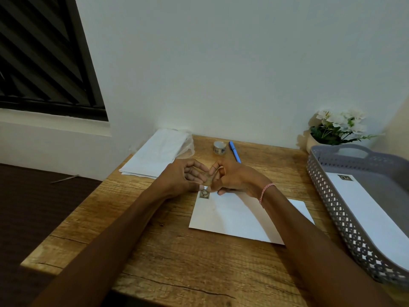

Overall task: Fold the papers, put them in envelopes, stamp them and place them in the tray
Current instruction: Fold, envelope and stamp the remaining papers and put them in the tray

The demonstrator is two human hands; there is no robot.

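table [177, 273] edge nearest; envelope [239, 216] lies flat mid-table, stamp [204, 193] at its far left corner. left hand [186, 176] and right hand [232, 178] meet just above that corner, fingers curled, likely fixing the stamp; whether they pinch anything, cannot tell. tray [327, 196] to the right holds a second envelope [367, 209]. papers [155, 156], tape [219, 148], pen [235, 152] behind; way to tray looks open.

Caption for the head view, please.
Left hand and right hand at the stamp on an envelope; another envelope lies in the tray.
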